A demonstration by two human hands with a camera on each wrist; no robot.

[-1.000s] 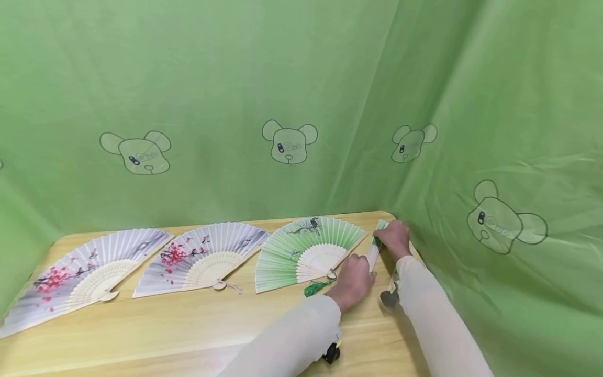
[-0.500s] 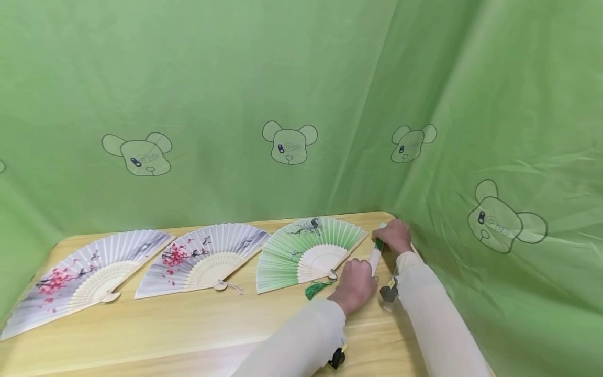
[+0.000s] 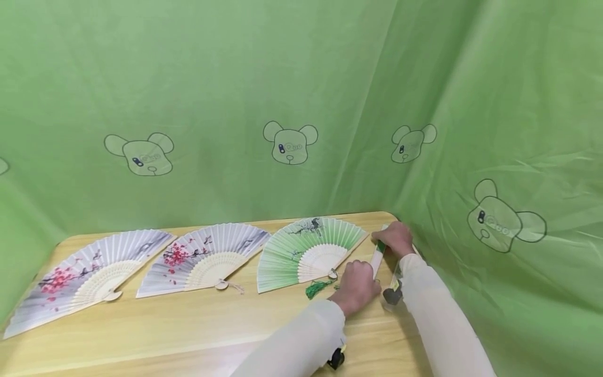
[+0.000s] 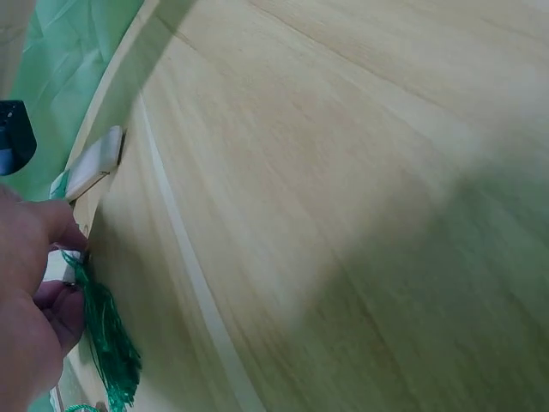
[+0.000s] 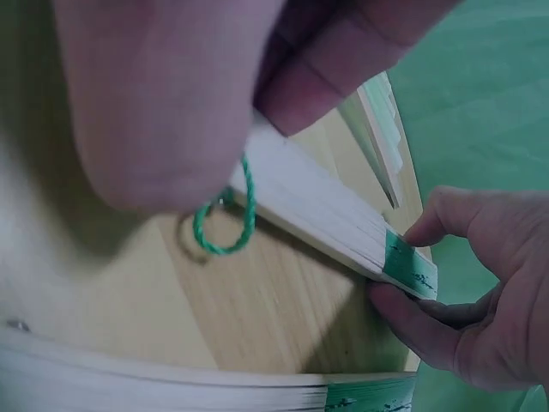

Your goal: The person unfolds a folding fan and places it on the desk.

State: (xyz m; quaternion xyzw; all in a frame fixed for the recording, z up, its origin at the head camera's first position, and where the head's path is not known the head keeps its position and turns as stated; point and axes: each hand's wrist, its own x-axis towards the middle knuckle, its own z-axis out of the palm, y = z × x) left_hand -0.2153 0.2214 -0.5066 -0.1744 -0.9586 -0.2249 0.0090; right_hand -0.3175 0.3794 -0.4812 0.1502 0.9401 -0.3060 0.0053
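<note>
A folded hand fan point(image 3: 378, 258) with pale slats and green cloth at its far end lies between my two hands at the right of the table. My left hand point(image 3: 357, 287) pinches the narrow pivot end, where a green tassel point(image 4: 111, 343) hangs in the left wrist view. At the far end my right hand point(image 3: 397, 239) grips the green part point(image 5: 409, 264) between thumb and fingers. Large left-hand fingers point(image 5: 163, 103) fill the upper left of the right wrist view, beside a green cord loop point(image 5: 249, 223). Just left stands an opened green fan point(image 3: 301, 256) with its own tassel.
Two opened grey-white fans with red blossoms, one at far left point(image 3: 94, 272) and one beside it point(image 3: 202, 259), lie along the table's back. Another folded fan point(image 5: 171, 388) lies close by in the right wrist view. Green curtains point(image 3: 212, 78) enclose the wooden table point(image 3: 165, 335).
Both hands keep hold of the folded fan. The left hand has shifted slightly right and nearer, and the opened fans lie as before.
</note>
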